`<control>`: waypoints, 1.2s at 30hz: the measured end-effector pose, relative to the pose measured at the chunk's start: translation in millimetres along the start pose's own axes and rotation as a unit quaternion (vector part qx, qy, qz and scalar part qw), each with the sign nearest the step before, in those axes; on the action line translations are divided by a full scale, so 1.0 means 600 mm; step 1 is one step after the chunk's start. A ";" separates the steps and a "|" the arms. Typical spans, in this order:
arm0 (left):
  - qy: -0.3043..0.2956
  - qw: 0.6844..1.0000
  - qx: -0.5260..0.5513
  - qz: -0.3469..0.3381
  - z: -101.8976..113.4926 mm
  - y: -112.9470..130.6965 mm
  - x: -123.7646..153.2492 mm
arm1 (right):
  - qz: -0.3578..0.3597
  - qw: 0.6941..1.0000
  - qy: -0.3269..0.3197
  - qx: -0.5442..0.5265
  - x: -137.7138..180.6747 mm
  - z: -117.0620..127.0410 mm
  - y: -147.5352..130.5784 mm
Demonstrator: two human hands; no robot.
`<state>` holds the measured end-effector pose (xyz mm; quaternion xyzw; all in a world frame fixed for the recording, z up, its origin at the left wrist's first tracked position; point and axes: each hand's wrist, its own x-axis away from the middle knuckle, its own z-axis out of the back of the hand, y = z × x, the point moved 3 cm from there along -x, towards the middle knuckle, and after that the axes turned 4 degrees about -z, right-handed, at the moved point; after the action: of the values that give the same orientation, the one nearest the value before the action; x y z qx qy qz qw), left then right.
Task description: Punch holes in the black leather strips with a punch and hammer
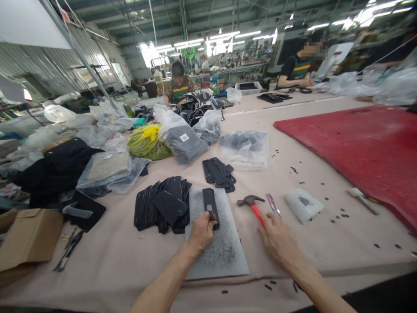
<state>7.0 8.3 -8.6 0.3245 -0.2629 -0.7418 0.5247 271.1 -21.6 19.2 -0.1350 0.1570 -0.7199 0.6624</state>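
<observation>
My left hand [200,231] is closed around a short metal punch [212,214], most of it hidden by the fingers. The punch stands on a black strip-shaped piece [209,198], which lies on a pale, pitted board [224,256]. To the right of the board, my right hand [279,238] has its thumb and fingers around the orange handle of a claw hammer [257,211]; the handle's end is hidden under the hand. Beyond those fingers lies a pink-handled tool [273,204]. Left of the board is a thick stack of black pieces [159,204]; a smaller pile [218,173] lies behind it.
A white block [303,204] and a pale-headed mallet [363,201] lie to the right, near a red sheet [355,152]. Small black offcuts dot the table. Bagged goods [185,139], a cardboard box [32,234] and a cutter knife [69,250] are leftward. Two people work across the table.
</observation>
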 end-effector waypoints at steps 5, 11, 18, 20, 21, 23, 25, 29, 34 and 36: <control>-0.010 1.000 0.009 0.008 0.005 0.006 -0.008 | 0.166 0.982 0.003 -0.086 -0.007 -0.037 -0.130; 0.082 0.975 0.147 0.145 0.014 -0.002 -0.013 | 0.119 0.987 -0.029 -0.108 -0.005 -0.080 -0.173; 0.114 0.980 0.086 0.141 0.031 -0.013 -0.026 | 0.119 0.987 -0.044 -0.101 -0.009 -0.078 -0.174; 0.118 0.980 0.077 0.141 0.030 -0.016 -0.025 | 0.118 0.988 -0.051 -0.087 -0.011 -0.079 -0.179; 0.125 0.976 0.096 0.150 0.028 -0.019 -0.024 | 0.119 0.988 -0.055 -0.084 -0.011 -0.079 -0.181; 0.139 0.966 0.139 0.168 0.025 -0.024 -0.022 | 0.122 0.987 -0.065 -0.087 -0.015 -0.081 -0.182; 0.142 0.963 0.153 0.170 0.022 -0.027 -0.021 | 0.112 0.986 -0.070 -0.097 -0.028 -0.082 -0.178; 0.143 0.970 0.112 0.161 0.024 -0.024 -0.022 | 0.080 0.991 -0.072 -0.086 -0.088 -0.084 -0.175; 0.146 0.975 0.085 0.144 0.024 -0.021 -0.022 | 0.103 0.992 -0.068 -0.036 -0.183 -0.092 -0.210; 0.148 0.975 0.093 0.134 0.023 -0.023 -0.022 | 0.107 0.991 -0.076 -0.011 -0.207 -0.100 -0.224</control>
<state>-8.2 25.9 -7.0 0.4400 -0.2914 -0.5805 0.6201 135.3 114.9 20.2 -0.1788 0.1278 -0.6307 0.7443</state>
